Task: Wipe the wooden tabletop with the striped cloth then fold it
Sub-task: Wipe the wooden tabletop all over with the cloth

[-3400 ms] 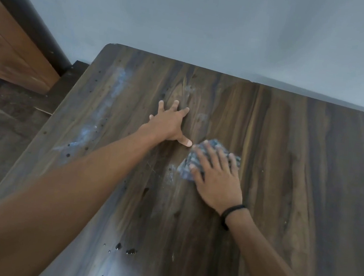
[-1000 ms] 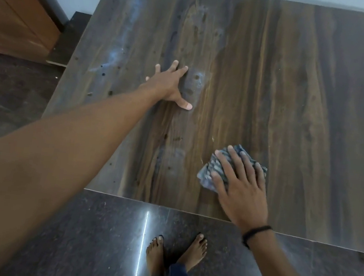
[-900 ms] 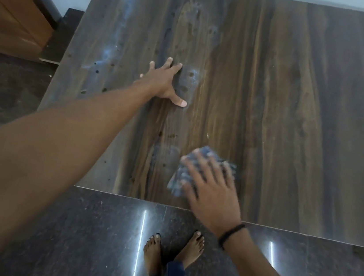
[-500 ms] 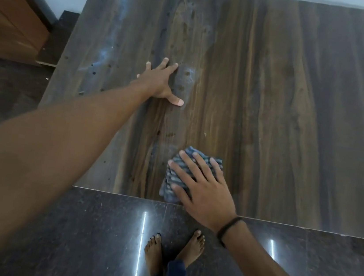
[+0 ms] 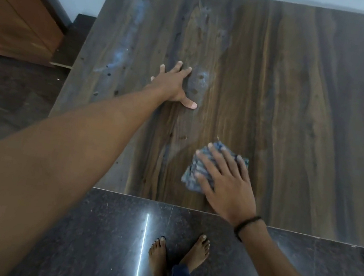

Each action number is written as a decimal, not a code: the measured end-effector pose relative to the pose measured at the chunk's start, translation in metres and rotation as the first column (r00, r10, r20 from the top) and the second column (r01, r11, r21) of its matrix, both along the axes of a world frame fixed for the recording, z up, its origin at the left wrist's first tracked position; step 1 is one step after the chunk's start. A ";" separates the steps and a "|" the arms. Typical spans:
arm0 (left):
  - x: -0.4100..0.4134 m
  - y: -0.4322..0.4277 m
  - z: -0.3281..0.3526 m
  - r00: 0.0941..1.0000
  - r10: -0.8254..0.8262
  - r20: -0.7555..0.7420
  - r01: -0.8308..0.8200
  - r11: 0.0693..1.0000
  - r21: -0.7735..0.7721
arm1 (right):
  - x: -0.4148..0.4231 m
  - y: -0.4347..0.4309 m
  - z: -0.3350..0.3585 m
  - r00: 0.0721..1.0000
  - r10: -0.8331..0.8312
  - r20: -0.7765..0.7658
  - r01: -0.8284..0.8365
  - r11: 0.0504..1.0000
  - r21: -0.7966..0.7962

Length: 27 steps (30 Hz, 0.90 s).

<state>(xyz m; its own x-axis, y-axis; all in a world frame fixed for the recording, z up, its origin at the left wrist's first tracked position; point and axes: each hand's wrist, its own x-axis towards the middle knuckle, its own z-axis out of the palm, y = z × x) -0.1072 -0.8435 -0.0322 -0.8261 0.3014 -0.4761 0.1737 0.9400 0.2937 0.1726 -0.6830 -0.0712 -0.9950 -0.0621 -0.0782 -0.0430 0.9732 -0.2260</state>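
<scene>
The right hand [image 5: 228,183] is pressing down flat on the striped cloth [image 5: 193,166], fingers straight and fanned apart, palm on top, nothing curled round the fabric. The blue-and-white cloth is lying bunched into a small wad directly beneath those fingers, its edges poking out beyond the fingertips and past the thumb, and it is resting on the tabletop [image 5: 307,108] close to the near edge, just ahead of the right wrist. A dark wristband [image 5: 247,226] is circling that wrist. The left hand [image 5: 171,85] is resting palm-down on the bare wood, well ahead of the right hand and to its left, arm stretched out, fingers spread and straight, thumb sticking out sideways toward the right; it is holding nothing. A pale, hazy patch [image 5: 201,81] is showing on the wood just to the right of the left hand's fingers, and a longer bluish-white smear [image 5: 128,45] is running along the wood off to that hand's left. Below both wrists, past the near edge, the person's bare feet [image 5: 157,255] are standing on a dark polished floor [image 5: 93,242]. Far out to the left of the left arm, a brown wooden cabinet [image 5: 13,23] is standing against the pale wall.
</scene>
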 end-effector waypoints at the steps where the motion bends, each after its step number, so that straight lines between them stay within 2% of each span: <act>1: -0.001 0.000 0.000 1.000 -0.001 0.005 0.001 1.000 0.003 | -0.012 -0.011 0.002 0.997 -0.074 0.017 0.075 0.997 -0.012; 2: -0.002 -0.001 0.000 1.000 0.000 0.010 -0.001 1.000 0.007 | -0.017 -0.028 0.004 0.997 -0.069 0.041 0.069 0.997 -0.018; 5: 0.001 -0.002 -0.001 1.000 -0.012 0.005 0.012 1.000 -0.005 | 0.004 -0.054 0.002 0.965 0.260 0.016 -0.260 0.965 -0.043; 6: 0.003 -0.002 -0.001 1.000 -0.025 0.005 0.025 1.000 -0.013 | 0.007 -0.044 0.000 0.950 0.311 0.014 -0.310 0.950 -0.038; 7: 0.004 -0.001 -0.003 0.999 -0.038 0.004 0.038 0.999 -0.014 | 0.001 -0.031 -0.002 0.956 0.293 0.002 -0.292 0.956 -0.014; 10: -0.010 -0.007 0.003 0.999 -0.052 0.000 0.052 0.999 -0.007 | -0.046 -0.018 0.000 0.998 -0.055 -0.014 0.055 0.998 -0.009; 11: -0.019 -0.011 0.007 0.999 -0.045 -0.001 0.045 0.999 -0.009 | -0.055 -0.028 0.003 0.996 -0.092 0.002 0.092 0.995 -0.026; 12: -0.026 -0.016 0.010 0.999 -0.036 -0.005 0.036 0.999 -0.016 | -0.055 -0.042 0.004 0.999 -0.037 0.021 0.038 0.999 -0.037; 15: -0.043 -0.037 0.011 0.999 -0.014 0.040 0.018 0.996 -0.092 | -0.023 -0.052 0.002 0.954 0.297 0.023 -0.296 0.954 -0.050; 17: -0.045 -0.050 0.004 0.998 -0.005 0.070 0.016 0.989 -0.147 | -0.032 -0.027 -0.002 0.965 0.262 0.004 -0.262 0.965 -0.013; 20: -0.043 -0.052 0.004 0.997 -0.001 0.081 0.013 0.989 -0.145 | -0.081 -0.020 0.000 0.997 -0.074 0.005 0.074 0.997 -0.015; 21: -0.042 -0.051 0.005 0.996 0.011 0.088 0.001 0.991 -0.135 | -0.090 -0.033 0.002 0.995 -0.097 0.019 0.097 0.995 -0.030; 22: -0.041 -0.049 0.006 0.996 0.019 0.090 -0.008 0.991 -0.130 | -0.088 -0.048 0.003 0.999 -0.040 0.028 0.041 0.998 -0.038; 25: -0.038 -0.050 0.006 0.997 0.001 0.077 0.010 0.989 -0.145 | -0.055 -0.054 0.002 0.955 0.298 0.008 -0.297 0.954 -0.023; 27: -0.037 -0.052 0.003 0.998 0.004 0.065 0.005 0.991 -0.134 | -0.056 -0.024 -0.001 0.958 0.285 0.001 -0.285 0.958 0.024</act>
<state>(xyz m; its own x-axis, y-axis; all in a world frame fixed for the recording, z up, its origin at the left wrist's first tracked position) -0.1447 -0.8952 -0.0292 -0.7922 0.2318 -0.5646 0.1591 0.9715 0.1756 0.1170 -0.7072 -0.0721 -0.9364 -0.3415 -0.0805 -0.3201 0.9254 -0.2027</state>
